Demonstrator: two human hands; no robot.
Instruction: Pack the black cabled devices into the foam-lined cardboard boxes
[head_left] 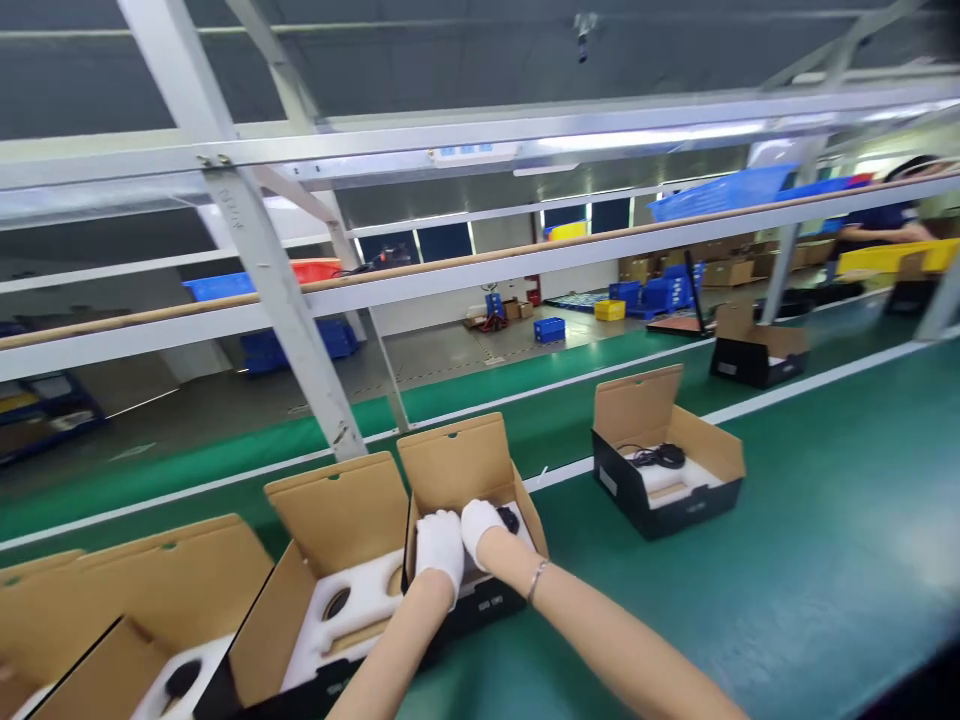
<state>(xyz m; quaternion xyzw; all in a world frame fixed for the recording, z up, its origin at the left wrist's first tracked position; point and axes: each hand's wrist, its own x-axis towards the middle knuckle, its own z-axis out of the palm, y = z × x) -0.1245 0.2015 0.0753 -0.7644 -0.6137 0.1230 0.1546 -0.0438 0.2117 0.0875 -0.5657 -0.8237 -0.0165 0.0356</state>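
My left hand (440,548) and right hand (480,525), both in white gloves, are down inside the open box (459,465) on the green counter (787,560). The right hand touches a small dark item (510,518) lying in that box. I judge that pressing unevenly could seat the item crooked or shove the box against the neighbouring box (337,510), which stands touching it. The raised lid could also tip onto my wrists. The gloves and the angle hide the fingers, so I cannot tell whether they are clenched or released. Most of the item is covered, and the print on the box front is blurred.
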